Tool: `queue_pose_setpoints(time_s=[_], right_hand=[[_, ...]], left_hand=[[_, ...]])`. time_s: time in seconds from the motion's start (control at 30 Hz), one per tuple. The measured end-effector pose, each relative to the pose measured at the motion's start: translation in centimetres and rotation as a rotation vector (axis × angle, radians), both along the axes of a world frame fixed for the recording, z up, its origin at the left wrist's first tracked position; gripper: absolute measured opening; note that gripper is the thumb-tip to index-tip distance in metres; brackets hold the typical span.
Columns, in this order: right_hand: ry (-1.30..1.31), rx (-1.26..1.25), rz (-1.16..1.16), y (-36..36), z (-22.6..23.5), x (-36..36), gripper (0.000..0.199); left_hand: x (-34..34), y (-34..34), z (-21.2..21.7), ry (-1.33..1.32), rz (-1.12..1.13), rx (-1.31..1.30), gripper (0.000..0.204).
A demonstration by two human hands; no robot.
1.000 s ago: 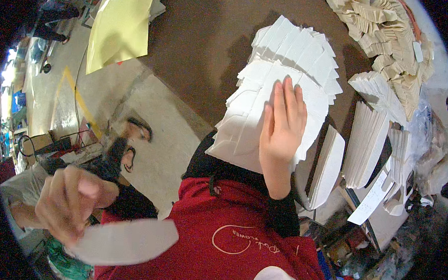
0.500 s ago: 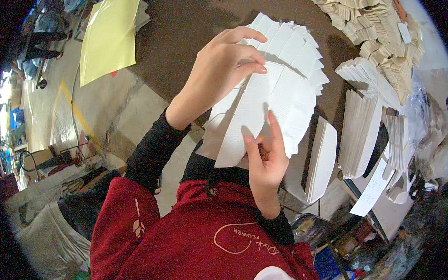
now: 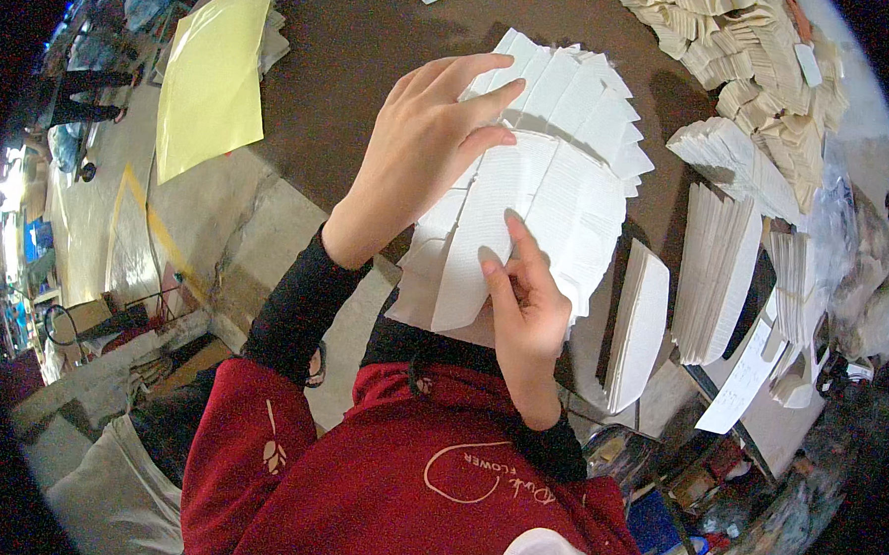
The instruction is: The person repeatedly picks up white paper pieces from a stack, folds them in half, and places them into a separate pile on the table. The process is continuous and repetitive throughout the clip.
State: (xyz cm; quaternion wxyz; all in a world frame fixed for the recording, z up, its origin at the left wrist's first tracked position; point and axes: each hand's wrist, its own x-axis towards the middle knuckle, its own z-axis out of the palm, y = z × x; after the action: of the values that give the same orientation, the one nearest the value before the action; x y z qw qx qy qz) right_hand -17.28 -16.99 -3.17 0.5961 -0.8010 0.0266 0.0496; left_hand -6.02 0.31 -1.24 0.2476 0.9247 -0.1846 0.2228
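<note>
Several overlapping white ribbed strips (image 3: 557,203), paper-like with pointed ends, lie fanned in rows before me. My left hand (image 3: 426,138) rests over their upper left part. Its fingers are spread, and the thumb tip touches the top of one long white strip (image 3: 474,229). On that strip's right edge, the forefinger and thumb tips of my right hand (image 3: 534,326) press from above, apart from each other. The other right fingers curl in, partly hidden. What lies beneath the strips cannot be seen.
Right of the strips stand white stacks (image 3: 638,326) and a taller white bundle (image 3: 714,274). Cream-coloured bundles (image 3: 760,83) pile up at the far right of the brown table (image 3: 365,46). A yellow sheet (image 3: 215,79) hangs at the left edge.
The long strip's lower end has come down flatter against the other strips. My right forefinger has shifted left onto it, and my left hand has moved slightly left.
</note>
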Motion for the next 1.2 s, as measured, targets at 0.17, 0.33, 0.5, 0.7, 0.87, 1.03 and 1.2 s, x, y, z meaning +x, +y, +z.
queue_pose_setpoints(time_s=[0.17,0.33,0.5,0.7,0.87,1.03,1.2], right_hand=[[-0.047,-0.144,0.030,-0.3,0.6,0.2,0.047],[-0.025,-0.313,0.121,-0.2,1.6,1.0,0.050],[-0.034,-0.899,0.445,-1.8,4.3,1.1,0.055],[-0.260,-0.827,0.189,-2.3,2.6,1.4,0.060],[-0.371,-0.896,0.137,-2.1,0.4,1.1,0.056],[-0.367,-0.855,0.120,-2.2,0.5,1.1,0.055],[-0.362,-0.843,0.120,-2.1,0.5,1.2,0.056]], left_hand=[[-0.5,0.3,0.2,0.036,-0.054,0.039,0.023],[-0.9,-0.2,0.1,-0.043,0.013,0.093,0.020],[-1.4,-1.1,0.3,-0.069,0.091,0.113,0.016],[-1.8,-1.6,0.6,-0.044,0.131,0.065,0.011],[-2.0,-1.5,0.4,0.018,0.057,0.029,0.014],[-2.1,-1.2,0.3,0.030,0.052,0.024,0.019],[-2.0,-1.4,0.5,-0.001,0.051,0.103,0.016]])
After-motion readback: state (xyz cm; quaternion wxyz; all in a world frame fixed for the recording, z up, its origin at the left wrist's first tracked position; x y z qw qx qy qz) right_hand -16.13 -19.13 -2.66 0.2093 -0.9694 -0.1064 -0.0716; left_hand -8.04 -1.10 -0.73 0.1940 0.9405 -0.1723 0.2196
